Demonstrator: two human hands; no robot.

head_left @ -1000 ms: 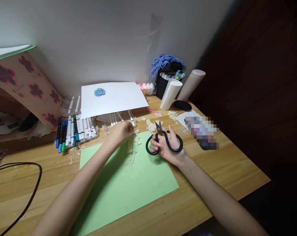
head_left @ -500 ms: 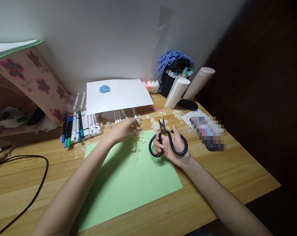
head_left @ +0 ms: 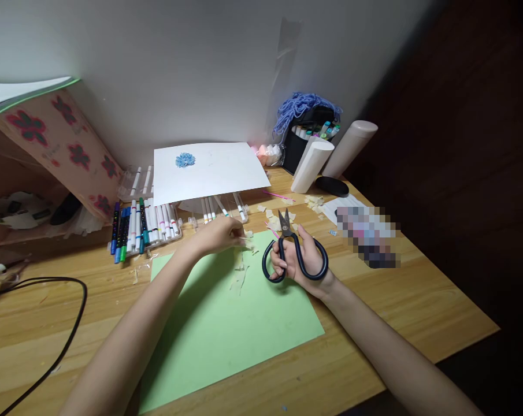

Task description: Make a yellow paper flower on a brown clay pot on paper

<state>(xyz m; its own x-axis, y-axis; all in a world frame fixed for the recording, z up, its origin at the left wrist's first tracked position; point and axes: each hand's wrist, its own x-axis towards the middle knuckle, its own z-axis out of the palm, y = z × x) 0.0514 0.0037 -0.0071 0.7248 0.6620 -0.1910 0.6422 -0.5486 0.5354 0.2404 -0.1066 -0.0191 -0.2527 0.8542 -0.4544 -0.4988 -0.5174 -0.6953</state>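
Note:
My right hand (head_left: 302, 257) is wrapped around the black-handled scissors (head_left: 282, 237), whose blades point away from me and stand slightly apart. Over the far edge of a green sheet of paper (head_left: 235, 329), my left hand (head_left: 220, 236) is bent in a pinch. A thin pale paper strip (head_left: 243, 241) shows at its fingertips, partly hidden by the fingers. Just below that hand, narrow cream paper scraps (head_left: 239, 277) lie on the green sheet. More torn scraps (head_left: 276, 222) are spread on the desk beyond the scissors' tips.
A white sheet (head_left: 209, 173) with a blue crumbly patch rests above several markers (head_left: 157, 222). At the back right stand a white cylinder (head_left: 312, 167), a taller bottle (head_left: 351, 149) and a black pen holder (head_left: 293, 151) topped with blue yarn. A black cable (head_left: 81, 306) curves at the left.
My left hand has shifted slightly toward me, down to the scraps at the green sheet's far edge. The scissors stay in my right hand, nearly still. The view has tilted a little.

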